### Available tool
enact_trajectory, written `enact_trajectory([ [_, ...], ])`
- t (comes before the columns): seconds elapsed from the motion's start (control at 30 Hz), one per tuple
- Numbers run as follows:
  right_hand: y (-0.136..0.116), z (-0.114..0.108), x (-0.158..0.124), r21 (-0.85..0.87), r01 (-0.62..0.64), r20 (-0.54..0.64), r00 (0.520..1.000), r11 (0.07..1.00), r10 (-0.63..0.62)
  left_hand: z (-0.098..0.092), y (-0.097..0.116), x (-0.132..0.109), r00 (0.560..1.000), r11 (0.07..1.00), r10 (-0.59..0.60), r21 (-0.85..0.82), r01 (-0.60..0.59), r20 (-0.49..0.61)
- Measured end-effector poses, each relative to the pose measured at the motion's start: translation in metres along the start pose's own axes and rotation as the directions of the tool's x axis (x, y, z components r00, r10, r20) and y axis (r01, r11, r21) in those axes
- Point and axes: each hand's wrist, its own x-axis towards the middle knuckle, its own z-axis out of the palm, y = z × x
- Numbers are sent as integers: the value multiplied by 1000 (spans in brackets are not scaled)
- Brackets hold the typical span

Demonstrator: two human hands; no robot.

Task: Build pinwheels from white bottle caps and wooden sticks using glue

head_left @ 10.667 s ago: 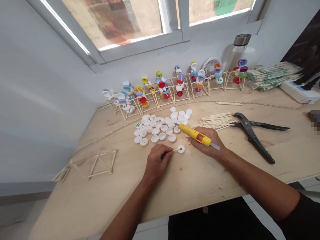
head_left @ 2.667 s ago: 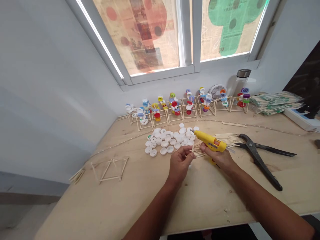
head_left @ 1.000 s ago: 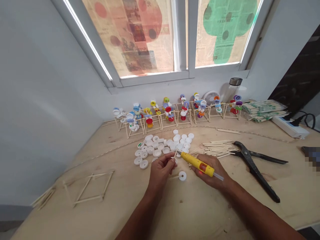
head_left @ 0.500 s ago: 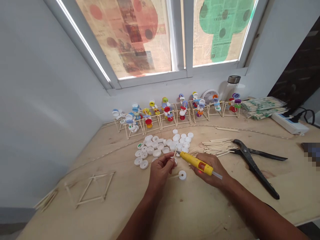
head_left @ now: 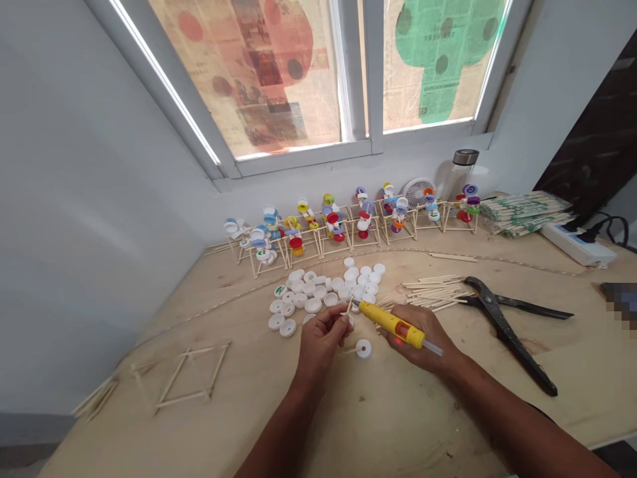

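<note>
My left hand (head_left: pixel 320 342) pinches a short wooden stick (head_left: pixel 348 308) upright, just in front of a heap of white bottle caps (head_left: pixel 326 292). My right hand (head_left: pixel 421 335) grips a yellow glue gun (head_left: pixel 391 323), its nozzle pointing left and almost touching the stick's top. A white cap glued to a stick (head_left: pixel 363 348) lies on the wooden tabletop (head_left: pixel 388 405) between my hands.
A row of stick frames with coloured caps (head_left: pixel 348 222) lines the back wall. Loose sticks (head_left: pixel 435 292) and black shears (head_left: pixel 507 325) lie to the right, a stick square (head_left: pixel 186 375) to the left. A small fan (head_left: pixel 418 192), bottle (head_left: pixel 462 174), packed sticks (head_left: pixel 522 212) and power strip (head_left: pixel 577 251) stand behind.
Over the last second my hands have barely moved; the stick and glue gun nozzle stay together. Earlier my left hand lifted off the cap on the table and took up this stick.
</note>
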Motion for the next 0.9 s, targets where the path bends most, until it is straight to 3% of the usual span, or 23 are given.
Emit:
enact_trajectory([
  [0.9,0,0,0,-3,-22,0,1000,1000,22,1,-2,-1,1000,1000,5,-14,-5,4],
])
